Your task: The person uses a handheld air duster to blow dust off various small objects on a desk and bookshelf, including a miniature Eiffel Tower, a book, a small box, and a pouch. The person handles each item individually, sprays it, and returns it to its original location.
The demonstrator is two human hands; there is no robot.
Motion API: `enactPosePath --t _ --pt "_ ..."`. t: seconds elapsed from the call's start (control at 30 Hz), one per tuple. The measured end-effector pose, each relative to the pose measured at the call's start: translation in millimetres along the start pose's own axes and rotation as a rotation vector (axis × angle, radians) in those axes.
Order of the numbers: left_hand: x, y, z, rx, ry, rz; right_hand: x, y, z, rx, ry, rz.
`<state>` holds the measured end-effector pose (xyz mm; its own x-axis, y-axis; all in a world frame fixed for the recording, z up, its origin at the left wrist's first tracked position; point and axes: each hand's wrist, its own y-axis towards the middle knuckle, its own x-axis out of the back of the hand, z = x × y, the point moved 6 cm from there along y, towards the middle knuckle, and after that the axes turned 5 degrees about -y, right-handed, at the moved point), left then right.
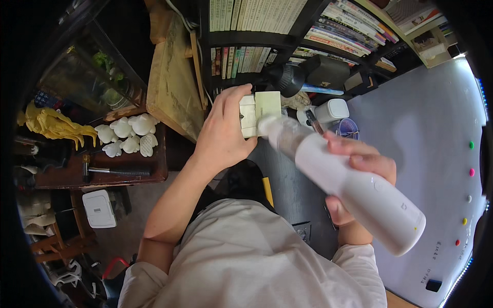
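Note:
My left hand (221, 129) grips a small pale box-like object (248, 115) by its edges; it looks off-white on the left part. A pale green panel (268, 103) adjoins it on the right, and I cannot tell whether the two are one piece. My right hand (358, 169) is closed around a white handheld vacuum cleaner (369, 204) with a clear section. The vacuum's nozzle, blurred, points up and left at the pale green panel's lower edge; whether they touch cannot be told.
Beyond the hands stand a black lamp head (289, 80), a white lidded container (335, 109) and a purple-rimmed cup (347, 129). Bookshelves (254, 39) rise behind. At left, a brown table (65, 179) bears a hammer (115, 170) and white figurines (123, 127). A whiteboard (420, 154) stands at right.

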<state>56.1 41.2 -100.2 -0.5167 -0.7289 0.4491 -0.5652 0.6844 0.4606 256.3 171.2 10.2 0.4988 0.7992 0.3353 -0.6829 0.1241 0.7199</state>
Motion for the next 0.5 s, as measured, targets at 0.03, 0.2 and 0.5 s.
enactPosePath --t 0.03,0.2,0.5 --pt "-2 0 2 0.006 -0.021 0.002 4 -9 3 -0.036 0.039 0.022" --pt "-2 2 5 -0.001 -0.006 -0.051 12 -8 -9 -0.116 -0.058 -0.146" --pt "-24 3 21 0.029 -0.067 0.018 1 -4 -20 -0.040 -0.136 -0.127"
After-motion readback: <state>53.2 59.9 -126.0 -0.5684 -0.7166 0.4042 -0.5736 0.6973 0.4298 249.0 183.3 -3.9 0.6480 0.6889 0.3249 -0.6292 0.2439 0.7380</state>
